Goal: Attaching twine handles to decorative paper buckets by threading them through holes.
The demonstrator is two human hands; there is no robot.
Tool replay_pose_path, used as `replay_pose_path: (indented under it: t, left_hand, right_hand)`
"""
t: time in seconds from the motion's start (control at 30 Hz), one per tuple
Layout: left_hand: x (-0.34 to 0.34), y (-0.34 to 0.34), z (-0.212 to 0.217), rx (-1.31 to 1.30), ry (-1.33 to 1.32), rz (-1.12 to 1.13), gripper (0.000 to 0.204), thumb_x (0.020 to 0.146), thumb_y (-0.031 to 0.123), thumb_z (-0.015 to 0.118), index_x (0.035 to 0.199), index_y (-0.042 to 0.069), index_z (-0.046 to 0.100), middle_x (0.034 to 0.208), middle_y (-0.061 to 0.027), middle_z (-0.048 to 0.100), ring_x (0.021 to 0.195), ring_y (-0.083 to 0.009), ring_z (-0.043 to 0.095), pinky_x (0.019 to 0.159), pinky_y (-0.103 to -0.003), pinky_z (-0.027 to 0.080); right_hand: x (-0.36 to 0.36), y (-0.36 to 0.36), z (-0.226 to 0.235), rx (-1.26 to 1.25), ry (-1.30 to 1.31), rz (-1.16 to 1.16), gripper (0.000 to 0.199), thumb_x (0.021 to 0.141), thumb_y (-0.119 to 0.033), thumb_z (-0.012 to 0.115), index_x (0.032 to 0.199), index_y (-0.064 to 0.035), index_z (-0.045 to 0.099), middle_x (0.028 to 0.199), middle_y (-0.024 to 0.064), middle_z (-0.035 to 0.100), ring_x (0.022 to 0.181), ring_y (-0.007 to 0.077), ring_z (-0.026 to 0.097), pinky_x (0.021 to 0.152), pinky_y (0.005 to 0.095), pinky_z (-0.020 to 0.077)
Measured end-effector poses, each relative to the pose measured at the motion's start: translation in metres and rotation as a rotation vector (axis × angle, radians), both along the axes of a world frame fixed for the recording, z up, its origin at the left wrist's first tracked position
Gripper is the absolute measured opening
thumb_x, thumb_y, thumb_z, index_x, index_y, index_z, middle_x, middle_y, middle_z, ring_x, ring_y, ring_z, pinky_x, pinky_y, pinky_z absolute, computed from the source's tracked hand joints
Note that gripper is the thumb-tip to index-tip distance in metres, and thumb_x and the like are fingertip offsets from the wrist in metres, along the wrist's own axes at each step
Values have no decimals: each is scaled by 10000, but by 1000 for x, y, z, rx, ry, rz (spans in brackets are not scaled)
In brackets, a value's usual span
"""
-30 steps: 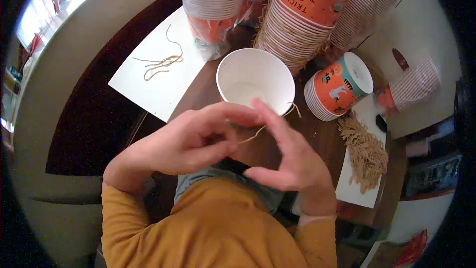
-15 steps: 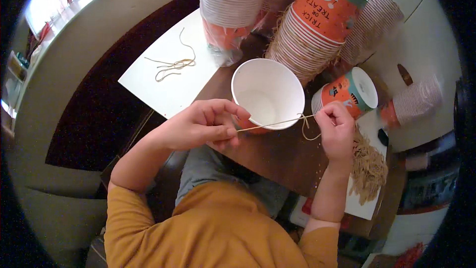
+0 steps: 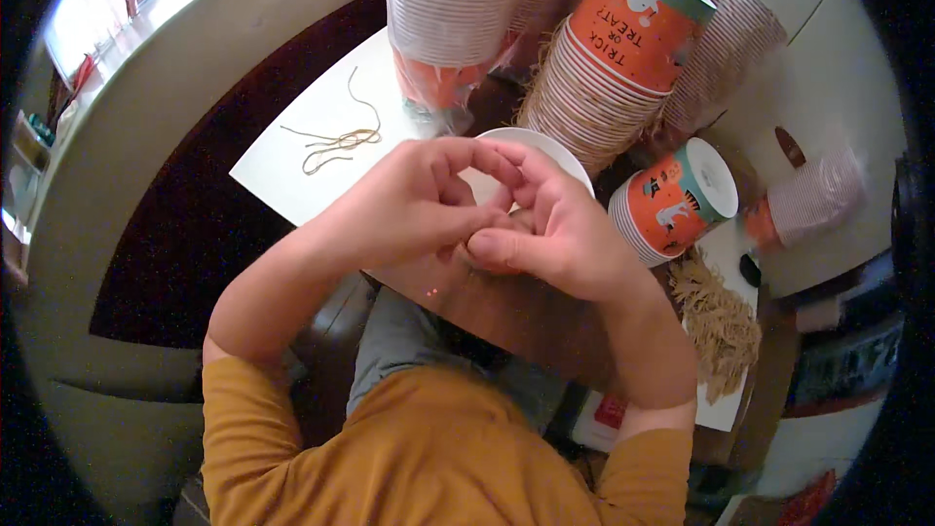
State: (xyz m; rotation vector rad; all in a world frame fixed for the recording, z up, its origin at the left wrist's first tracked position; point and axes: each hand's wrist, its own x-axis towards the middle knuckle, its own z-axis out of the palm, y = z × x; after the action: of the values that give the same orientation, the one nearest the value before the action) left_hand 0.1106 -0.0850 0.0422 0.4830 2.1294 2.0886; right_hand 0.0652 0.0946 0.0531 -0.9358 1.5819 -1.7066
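In front of the white-lined paper bucket (image 3: pixel 550 144), my left hand (image 3: pixel 414 197) and my right hand (image 3: pixel 575 239) meet, thumbs and fingertips touching. Both are closed in a pinch. The thin tan string stretched between them a moment ago is now hidden by the fingers. Most of the bucket lies behind my hands, with its far rim showing above them. To the left, a loose tangle of similar string (image 3: pixel 343 142) rests on a white board (image 3: pixel 278 175).
Tall stacks of orange and teal paper buckets (image 3: pixel 633 34) stand at the back, some in plastic wrap (image 3: pixel 453 10). A short bucket stack (image 3: pixel 672 205) lies on its side at right, beyond a thick bundle of tan string (image 3: pixel 723 336). The brown tabletop (image 3: pixel 526 317) ends near my lap.
My hands have come together from either side of the bucket, the right moving left and the left slightly rightward and up. The string is no longer stretched out in view.
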Motion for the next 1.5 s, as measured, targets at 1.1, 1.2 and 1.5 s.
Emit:
replay_pose_path:
  t: [1.1,1.2,1.5]
  left_hand:
    - [-47,8,-72,-29,-130,260,283,861,35,554,1138,-21,566,817,-18,601,684,-66,552,617,-209,471]
    - [-46,12,-71,-32,-118,297,260,865,28,547,1117,-27,584,835,-34,626,702,-69,560,632,-213,476]
    - [-49,12,-72,-101,-91,307,247,873,26,545,1105,-50,583,868,-52,646,711,-70,567,645,-215,478]
  right_hand:
    - [-78,17,-38,557,357,-346,144,807,-141,624,781,1,623,701,6,592,637,71,523,565,247,430]
    - [-78,18,-40,543,364,-350,144,802,-139,618,777,2,621,697,19,600,631,77,527,562,253,432]
    - [-79,12,-43,571,390,-398,147,778,-146,623,757,0,617,672,39,601,619,96,541,555,276,442]
